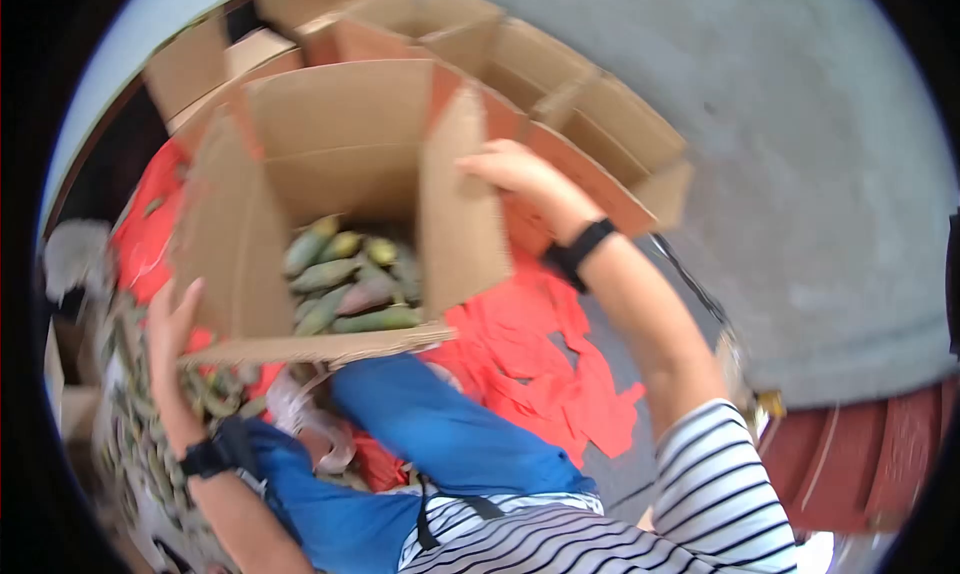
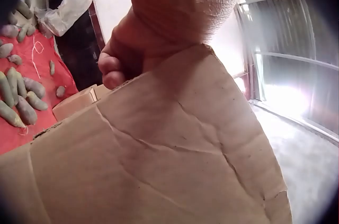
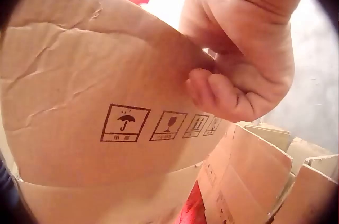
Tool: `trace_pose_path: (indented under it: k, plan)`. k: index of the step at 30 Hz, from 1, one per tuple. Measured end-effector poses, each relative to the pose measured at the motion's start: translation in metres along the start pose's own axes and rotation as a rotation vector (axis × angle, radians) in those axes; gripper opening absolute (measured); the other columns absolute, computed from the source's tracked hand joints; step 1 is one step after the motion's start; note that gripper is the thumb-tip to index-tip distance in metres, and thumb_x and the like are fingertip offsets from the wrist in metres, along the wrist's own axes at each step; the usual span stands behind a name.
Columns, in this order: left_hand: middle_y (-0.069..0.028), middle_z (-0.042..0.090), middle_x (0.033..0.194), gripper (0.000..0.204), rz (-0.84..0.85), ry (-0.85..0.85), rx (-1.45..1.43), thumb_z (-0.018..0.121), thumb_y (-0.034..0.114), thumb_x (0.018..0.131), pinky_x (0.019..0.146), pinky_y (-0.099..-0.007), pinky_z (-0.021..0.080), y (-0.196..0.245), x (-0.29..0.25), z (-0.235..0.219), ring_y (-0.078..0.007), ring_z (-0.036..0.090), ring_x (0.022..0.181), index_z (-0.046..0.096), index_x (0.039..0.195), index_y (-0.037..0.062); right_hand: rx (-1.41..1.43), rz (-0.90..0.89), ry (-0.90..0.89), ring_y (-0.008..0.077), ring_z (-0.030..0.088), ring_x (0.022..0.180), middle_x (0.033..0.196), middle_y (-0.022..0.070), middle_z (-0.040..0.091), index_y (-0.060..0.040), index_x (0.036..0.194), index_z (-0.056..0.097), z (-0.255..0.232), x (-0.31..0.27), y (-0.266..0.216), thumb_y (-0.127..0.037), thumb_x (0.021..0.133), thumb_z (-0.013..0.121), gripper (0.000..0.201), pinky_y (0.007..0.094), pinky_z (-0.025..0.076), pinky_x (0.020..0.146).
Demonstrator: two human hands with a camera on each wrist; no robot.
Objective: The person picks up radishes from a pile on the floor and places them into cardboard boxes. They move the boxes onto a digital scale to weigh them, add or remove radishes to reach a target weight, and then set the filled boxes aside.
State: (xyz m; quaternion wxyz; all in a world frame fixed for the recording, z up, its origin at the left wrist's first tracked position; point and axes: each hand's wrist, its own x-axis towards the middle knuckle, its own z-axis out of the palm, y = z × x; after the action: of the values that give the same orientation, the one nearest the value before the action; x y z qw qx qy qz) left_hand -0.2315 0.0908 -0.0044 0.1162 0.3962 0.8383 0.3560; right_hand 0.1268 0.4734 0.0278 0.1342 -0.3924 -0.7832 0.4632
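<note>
An open cardboard box (image 1: 350,109) is held between both hands in the head view, its flaps spread. Green, elongated produce (image 1: 350,279), one piece reddish, lies at its bottom. My left hand (image 1: 172,324) is at the left flap; the left wrist view shows the hand (image 2: 137,54) gripping the edge of a creased flap (image 2: 175,150), its fingertips curled over. My right hand (image 1: 510,169) pinches the right flap's edge. In the right wrist view its curled fingers (image 3: 212,94) lie on the flap (image 3: 79,102), which bears printed symbols.
More open cardboard boxes (image 1: 590,124) stand in a row beyond. Red sheeting (image 1: 530,344) lies on the floor by the person's blue-clad legs (image 1: 450,424). Loose green produce (image 1: 140,434) is spread at the left. A dark red object (image 1: 860,459) stands at the lower right.
</note>
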Motion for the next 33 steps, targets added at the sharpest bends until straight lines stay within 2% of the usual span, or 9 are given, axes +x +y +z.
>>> trace_pose_path:
  k: [4, 5, 9, 12, 15, 18, 22, 30, 33]
  plan:
    - [-0.0152, 0.067, 0.092, 0.035, 0.076, -0.001, 0.187, 0.055, 0.026, 0.097, 0.081, -0.0317, 0.047, 0.04, -0.011, -0.001, -0.0175, 0.061, 0.087, 0.062, 0.112, -0.0043, -0.105, 0.106, -0.013, 0.0282, 0.066, 0.069, 0.079, 0.0205, 0.069, 0.0035, 0.084, 0.07, -0.011, -0.014, 0.003, -0.032, 0.076, 0.061, 0.037, 0.0381, 0.051, 0.067]
    - [-0.0145, 0.066, 0.088, 0.035, 0.02, -0.064, 0.223, 0.054, 0.026, 0.098, 0.079, -0.0309, 0.046, 0.055, -0.014, -0.004, -0.0161, 0.059, 0.084, 0.062, 0.112, -0.0047, -0.042, 0.068, 0.02, 0.0207, 0.059, 0.051, 0.065, 0.0102, 0.063, 0.0027, 0.082, 0.067, -0.008, -0.009, 0.021, -0.033, 0.081, 0.064, 0.035, 0.0323, 0.047, 0.049]
    - [-0.0127, 0.064, 0.085, 0.033, 0.018, -0.126, 0.329, 0.052, 0.024, 0.1, 0.077, -0.0292, 0.046, 0.071, -0.022, 0.001, -0.014, 0.057, 0.082, 0.06, 0.112, -0.005, -0.092, 0.048, 0.132, 0.0247, 0.066, 0.072, 0.075, 0.0151, 0.068, 0.0027, 0.085, 0.069, -0.015, -0.047, 0.047, -0.038, 0.08, 0.063, 0.041, 0.0374, 0.05, 0.069]
    - [-0.0151, 0.067, 0.089, 0.026, 0.268, 0.002, -0.101, 0.051, 0.018, 0.1, 0.076, -0.0285, 0.047, 0.087, -0.039, 0.03, -0.0133, 0.058, 0.079, 0.06, 0.11, -0.0039, -0.017, 0.044, 0.162, 0.0376, 0.066, 0.085, 0.087, 0.0231, 0.068, -0.0004, 0.085, 0.071, -0.028, -0.093, 0.054, -0.037, 0.076, 0.058, 0.04, 0.0442, 0.05, 0.077]
    - [-0.0172, 0.063, 0.078, 0.022, 0.381, -0.06, -0.04, 0.054, 0.017, 0.097, 0.068, -0.0326, 0.046, 0.158, -0.061, 0.051, -0.0185, 0.058, 0.07, 0.06, 0.098, -0.0041, 0.015, 0.079, 0.228, 0.0319, 0.067, 0.078, 0.082, 0.0176, 0.069, -0.001, 0.084, 0.07, -0.048, -0.137, 0.091, -0.039, 0.079, 0.059, 0.04, 0.0419, 0.05, 0.073]
    - [-0.019, 0.052, 0.066, 0.025, 0.45, -0.178, 0.347, 0.056, 0.017, 0.094, 0.058, -0.0394, 0.04, 0.221, -0.076, 0.066, -0.0293, 0.05, 0.059, 0.053, 0.08, -0.0035, 0.22, 0.094, 0.368, 0.0173, 0.062, 0.068, 0.073, 0.0101, 0.067, -0.0003, 0.083, 0.069, -0.08, -0.218, 0.14, -0.036, 0.085, 0.06, 0.037, 0.035, 0.048, 0.066]
    - [-0.021, 0.046, 0.061, 0.032, 0.719, -0.294, 0.263, 0.059, 0.018, 0.092, 0.053, -0.045, 0.035, 0.288, -0.119, 0.135, -0.0382, 0.046, 0.057, 0.046, 0.07, -0.0021, 0.193, 0.282, 0.632, 0.0161, 0.056, 0.063, 0.067, 0.01, 0.062, 0.0017, 0.078, 0.065, -0.116, -0.377, 0.178, -0.036, 0.085, 0.061, 0.039, 0.0356, 0.044, 0.06]
    - [-0.0187, 0.062, 0.071, 0.027, 1.063, -0.803, -0.062, 0.058, 0.022, 0.091, 0.057, -0.0476, 0.049, 0.361, -0.273, 0.347, -0.0385, 0.062, 0.066, 0.059, 0.073, 0.0026, -0.152, 0.935, 1.054, 0.0215, 0.062, 0.062, 0.063, 0.0136, 0.062, 0.0009, 0.073, 0.066, -0.107, -0.681, 0.238, -0.036, 0.083, 0.064, 0.038, 0.0372, 0.046, 0.059]
    - [-0.0184, 0.062, 0.071, 0.027, 1.223, -1.038, -0.216, 0.055, 0.023, 0.092, 0.061, -0.0474, 0.049, 0.393, -0.316, 0.356, -0.0377, 0.062, 0.068, 0.059, 0.075, 0.0027, -0.482, 1.213, 1.037, 0.034, 0.065, 0.07, 0.071, 0.021, 0.064, 0.0003, 0.073, 0.065, -0.12, -0.74, 0.239, -0.037, 0.086, 0.06, 0.04, 0.0438, 0.049, 0.065]
